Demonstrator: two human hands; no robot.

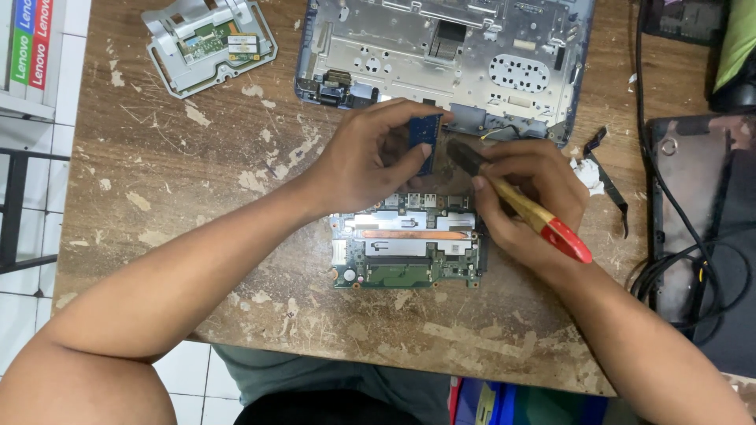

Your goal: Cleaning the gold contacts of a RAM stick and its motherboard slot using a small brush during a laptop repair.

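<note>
Two hands meet above the green motherboard (405,250) on the worn desk (157,181): left hand (364,161) pinches a small blue circuit board (426,140) upright, right hand (529,189) grips a brush (516,201), bristles at the board. Brushing step, I'd judge; light strokes needed.

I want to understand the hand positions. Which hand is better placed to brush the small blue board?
Probably the right hand: it holds the brush with its bristles beside the small blue board, while the left hand is occupied pinching that board.
</note>
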